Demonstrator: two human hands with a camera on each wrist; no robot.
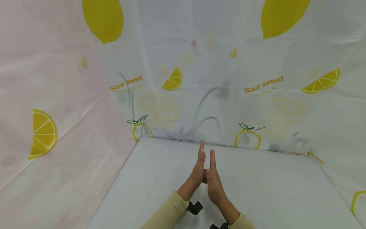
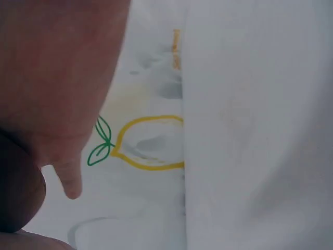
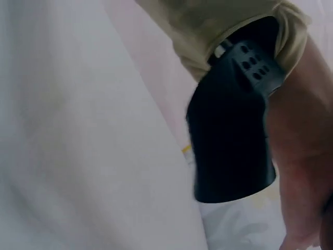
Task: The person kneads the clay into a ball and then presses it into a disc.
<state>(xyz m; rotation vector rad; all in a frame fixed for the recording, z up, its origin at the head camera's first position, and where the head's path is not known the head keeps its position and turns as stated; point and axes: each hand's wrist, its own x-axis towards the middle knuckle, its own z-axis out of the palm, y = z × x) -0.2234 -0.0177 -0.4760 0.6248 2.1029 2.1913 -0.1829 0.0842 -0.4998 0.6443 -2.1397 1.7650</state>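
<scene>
Between the two upright palms sits a dark reddish-brown ball-like object [image 1: 204,176], partly covered by both hands in the head view. My left hand [image 1: 197,170] presses it from the left with straight fingers pointing up and away. From the right, my right hand [image 1: 215,184] presses against it, its fingers also straight. The fingertips of the two hands stand apart. In the left wrist view the dark rounded object [image 2: 20,185] shows at the lower left edge, below a large palm. What the object is exactly cannot be told.
A white tabletop [image 1: 148,171] lies under the hands. Behind and beside it hangs a pale cloth [image 1: 211,70] printed with lemons and lettering. Black wrist cameras, one on the left wrist [image 1: 195,208], stick out below the beige sleeves [image 1: 168,211].
</scene>
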